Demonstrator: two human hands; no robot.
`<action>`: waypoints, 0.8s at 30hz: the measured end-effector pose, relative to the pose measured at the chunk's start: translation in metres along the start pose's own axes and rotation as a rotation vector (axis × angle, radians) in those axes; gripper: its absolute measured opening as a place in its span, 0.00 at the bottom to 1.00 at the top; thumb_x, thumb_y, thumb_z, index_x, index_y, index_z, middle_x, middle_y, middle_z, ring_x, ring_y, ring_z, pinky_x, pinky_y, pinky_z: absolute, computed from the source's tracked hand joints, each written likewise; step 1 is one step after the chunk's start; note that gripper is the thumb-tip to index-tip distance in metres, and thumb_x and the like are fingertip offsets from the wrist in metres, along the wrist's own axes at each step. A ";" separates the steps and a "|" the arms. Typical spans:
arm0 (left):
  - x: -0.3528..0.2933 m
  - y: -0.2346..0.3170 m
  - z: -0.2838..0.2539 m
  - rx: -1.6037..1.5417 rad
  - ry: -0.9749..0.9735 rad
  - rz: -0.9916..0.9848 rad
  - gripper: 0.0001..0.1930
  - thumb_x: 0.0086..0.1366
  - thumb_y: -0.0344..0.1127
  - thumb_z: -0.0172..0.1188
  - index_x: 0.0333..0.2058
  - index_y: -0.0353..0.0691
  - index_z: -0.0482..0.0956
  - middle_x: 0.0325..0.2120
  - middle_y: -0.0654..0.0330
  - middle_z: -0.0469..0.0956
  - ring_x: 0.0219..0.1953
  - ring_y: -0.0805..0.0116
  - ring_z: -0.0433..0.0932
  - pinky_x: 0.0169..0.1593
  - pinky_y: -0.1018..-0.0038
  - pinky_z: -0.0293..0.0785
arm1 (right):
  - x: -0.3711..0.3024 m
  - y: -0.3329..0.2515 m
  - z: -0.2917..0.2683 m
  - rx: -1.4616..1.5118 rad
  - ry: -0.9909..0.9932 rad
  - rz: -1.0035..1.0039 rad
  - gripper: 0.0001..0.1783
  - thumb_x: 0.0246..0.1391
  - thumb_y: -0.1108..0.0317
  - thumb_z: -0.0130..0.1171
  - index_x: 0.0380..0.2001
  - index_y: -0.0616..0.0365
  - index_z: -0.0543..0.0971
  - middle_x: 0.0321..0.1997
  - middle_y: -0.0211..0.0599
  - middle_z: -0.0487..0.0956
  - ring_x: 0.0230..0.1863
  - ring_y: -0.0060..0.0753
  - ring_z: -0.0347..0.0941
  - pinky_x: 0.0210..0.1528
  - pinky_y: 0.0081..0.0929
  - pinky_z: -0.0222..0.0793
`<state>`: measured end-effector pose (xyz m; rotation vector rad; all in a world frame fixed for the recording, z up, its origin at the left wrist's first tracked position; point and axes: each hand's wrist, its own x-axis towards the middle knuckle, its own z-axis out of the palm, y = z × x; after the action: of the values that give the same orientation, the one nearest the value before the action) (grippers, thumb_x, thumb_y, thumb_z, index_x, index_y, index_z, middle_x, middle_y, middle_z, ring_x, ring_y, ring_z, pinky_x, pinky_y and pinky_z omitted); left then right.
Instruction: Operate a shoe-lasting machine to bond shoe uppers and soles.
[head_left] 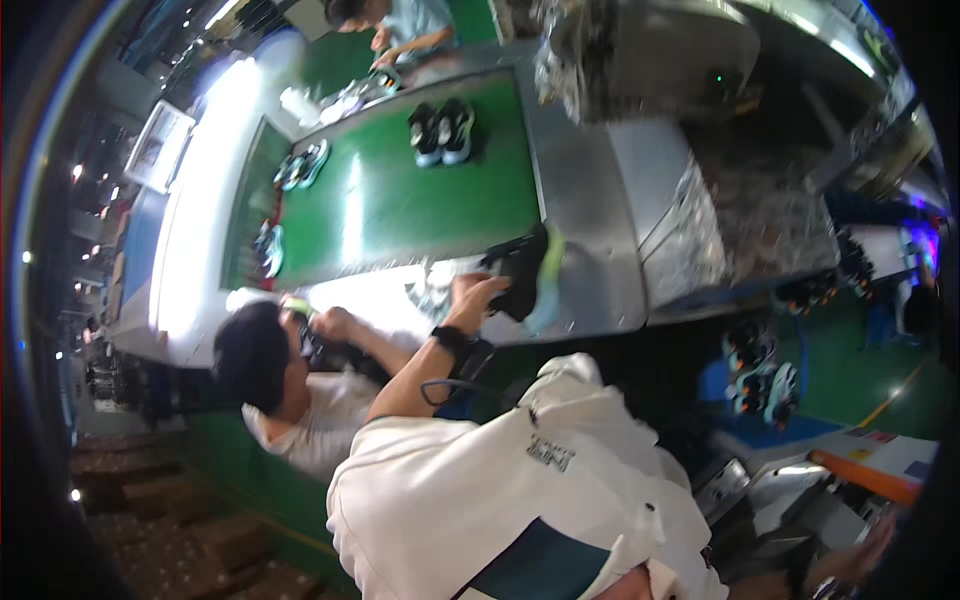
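Note:
Neither of my hands shows clearly. A blurred hand with a wristband (848, 568) sits at the lower right edge, and I cannot tell whether it is mine or what it holds. In front of me a person in a white shirt (520, 480) stretches an arm with a black wristwatch (451, 338) to the metal table edge. That hand (476, 292) grips a black shoe with a light green sole (527, 272). To the left, a second person with dark hair (255, 355) holds a shoe (312, 335) close to the body.
A green conveyor belt (400, 205) carries a pair of dark shoes (441, 131) and more shoes (301, 165) along its left side. A third person (405, 25) works at the far end. A steel machine housing (650, 60) stands to the right. More shoes (762, 385) sit on a lower rack.

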<state>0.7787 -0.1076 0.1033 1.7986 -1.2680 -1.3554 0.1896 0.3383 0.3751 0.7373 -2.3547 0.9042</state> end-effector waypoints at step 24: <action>0.196 0.044 -0.006 -0.105 0.150 0.139 0.21 0.57 0.33 0.65 0.47 0.29 0.76 0.50 0.49 0.76 0.52 0.60 0.74 0.52 0.67 0.70 | 0.295 -0.672 0.577 -0.278 -0.169 -0.895 0.38 0.41 0.49 0.69 0.50 0.65 0.71 0.53 0.56 0.69 0.56 0.70 0.65 0.52 0.56 0.71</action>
<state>0.7777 -0.3038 0.0610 1.6744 -1.1953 -1.1661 0.2559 -0.5874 0.4786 1.5855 -1.8745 0.1255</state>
